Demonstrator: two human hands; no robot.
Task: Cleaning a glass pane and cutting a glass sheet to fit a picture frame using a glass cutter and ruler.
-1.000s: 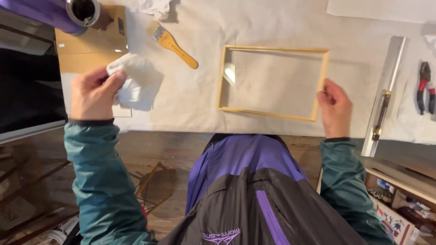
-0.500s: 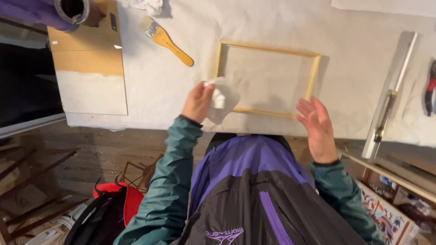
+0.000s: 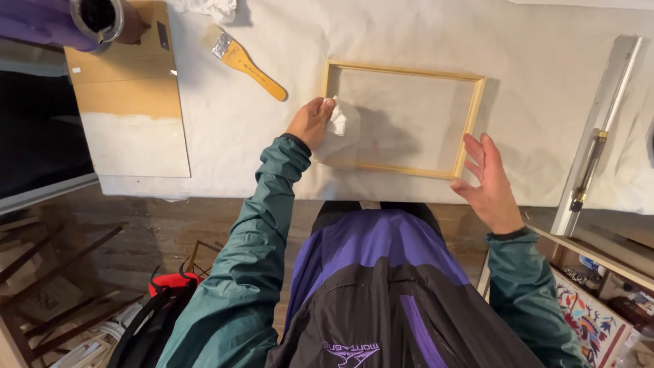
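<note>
On the tabletop [image 3: 545,61] lies the frame [image 3: 403,120], in front of me. My right hand [image 3: 487,184] hovers released at its right corner; my left hand [image 3: 310,121] clenches a cloth [image 3: 340,126] on the glass. I judge wiping underway; next calls for steadying the frame.

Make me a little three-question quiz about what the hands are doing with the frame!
1. True or false: the left hand presses a white cloth on the wooden frame.
2. What lies nearest the frame's top left corner? A) paintbrush B) metal ruler C) board
3. Fill in: the right hand is open beside the frame's ____ right corner.

Key: 1 true. 2 A, the paintbrush. 3 bottom.
</note>
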